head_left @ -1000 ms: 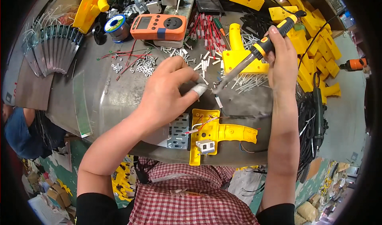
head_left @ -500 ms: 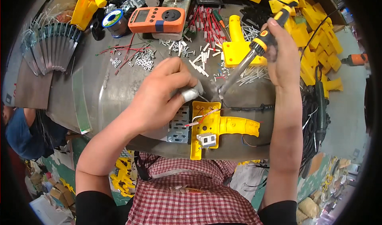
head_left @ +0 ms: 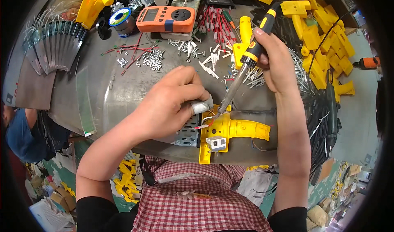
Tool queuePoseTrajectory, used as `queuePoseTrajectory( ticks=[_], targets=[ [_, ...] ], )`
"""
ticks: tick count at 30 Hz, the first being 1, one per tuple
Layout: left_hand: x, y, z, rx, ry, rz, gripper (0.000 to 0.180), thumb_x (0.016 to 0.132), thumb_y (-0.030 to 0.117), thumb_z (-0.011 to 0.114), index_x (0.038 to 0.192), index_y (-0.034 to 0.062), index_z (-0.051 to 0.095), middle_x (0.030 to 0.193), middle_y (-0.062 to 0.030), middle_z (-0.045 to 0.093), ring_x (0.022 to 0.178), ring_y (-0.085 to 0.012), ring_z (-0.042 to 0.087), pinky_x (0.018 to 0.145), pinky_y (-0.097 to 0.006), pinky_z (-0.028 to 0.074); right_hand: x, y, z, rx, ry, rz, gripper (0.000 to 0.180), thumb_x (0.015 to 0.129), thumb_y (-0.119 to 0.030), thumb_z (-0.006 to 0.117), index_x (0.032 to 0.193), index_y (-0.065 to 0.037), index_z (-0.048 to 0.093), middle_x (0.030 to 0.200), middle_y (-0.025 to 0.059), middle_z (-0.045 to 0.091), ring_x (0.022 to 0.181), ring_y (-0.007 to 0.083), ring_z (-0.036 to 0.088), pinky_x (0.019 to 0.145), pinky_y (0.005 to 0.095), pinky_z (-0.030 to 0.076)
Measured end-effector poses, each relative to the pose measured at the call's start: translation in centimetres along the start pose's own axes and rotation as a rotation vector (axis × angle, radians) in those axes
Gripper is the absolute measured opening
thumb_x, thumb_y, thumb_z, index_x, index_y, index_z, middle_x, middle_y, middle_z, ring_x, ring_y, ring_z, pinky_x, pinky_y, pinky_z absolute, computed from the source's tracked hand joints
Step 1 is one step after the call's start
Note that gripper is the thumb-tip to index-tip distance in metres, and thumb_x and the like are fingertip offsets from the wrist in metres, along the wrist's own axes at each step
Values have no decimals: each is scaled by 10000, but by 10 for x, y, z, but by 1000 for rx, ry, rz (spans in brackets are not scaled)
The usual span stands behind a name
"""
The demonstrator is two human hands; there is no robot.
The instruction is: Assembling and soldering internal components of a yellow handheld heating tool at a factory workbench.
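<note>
Right grip (head_left: 278, 61) clasps iron (head_left: 249, 59) (left (head_left: 174, 98) pinching wire (head_left: 211, 112), probably).

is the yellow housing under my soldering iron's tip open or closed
Open: inside the yellow housing, wires and a grey block show.

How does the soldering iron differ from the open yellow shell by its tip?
Pose: the iron slants in the right hand; the shell lies on the table.
Shape: the iron is long and straight; the shell is roughly T-shaped and hollow.
Colour: the iron mixes black, yellow and metal; the shell is yellow.
Both share yellow.
</note>
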State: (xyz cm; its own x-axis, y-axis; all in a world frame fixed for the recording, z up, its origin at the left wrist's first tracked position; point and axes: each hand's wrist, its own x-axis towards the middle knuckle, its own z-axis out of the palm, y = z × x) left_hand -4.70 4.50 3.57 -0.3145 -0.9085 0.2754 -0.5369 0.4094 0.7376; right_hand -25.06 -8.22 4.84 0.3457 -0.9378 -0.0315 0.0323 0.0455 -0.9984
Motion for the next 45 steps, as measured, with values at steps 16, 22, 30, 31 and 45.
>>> queuePoseTrajectory(
  ticks=[16,22,30,31,45],
  targets=[
    [-3,1,3,-22,-23,-35,169,708,9,689,867,38,637,811,-58,480,806,-242,503,716,-350,423,7,7,-3,66,-38,73,255,861,-334,627,818,-88,572,668,-64,454,543,11,317,489,186,225],
    [-9,0,-2,-55,-19,-97,177,713,6,669,877,39,611,832,-81,509,852,-283,517,741,-374,429,7,10,-4,107,-4,103,246,866,-324,624,796,-97,558,614,-71,421,511,10,309,467,197,210],
    [-38,5,-26,105,133,-57,176,689,-20,667,843,41,605,857,-70,499,837,-266,501,714,-347,413,9,4,-15,173,37,93,254,867,-312,626,768,-90,555,570,-63,406,477,25,314,454,205,209],
    [-41,8,-28,129,122,-44,183,673,-34,665,831,38,606,862,-69,501,831,-263,497,712,-345,412,8,1,-11,184,32,88,255,867,-309,626,765,-85,557,563,-62,404,472,28,316,452,208,210],
    [-48,9,-18,122,127,-21,201,646,-47,676,821,29,609,873,-74,515,824,-267,502,713,-352,407,-12,-5,36,53,-62,52,289,874,-333,612,838,-48,576,670,-51,464,551,24,339,495,197,259]
  ],
)
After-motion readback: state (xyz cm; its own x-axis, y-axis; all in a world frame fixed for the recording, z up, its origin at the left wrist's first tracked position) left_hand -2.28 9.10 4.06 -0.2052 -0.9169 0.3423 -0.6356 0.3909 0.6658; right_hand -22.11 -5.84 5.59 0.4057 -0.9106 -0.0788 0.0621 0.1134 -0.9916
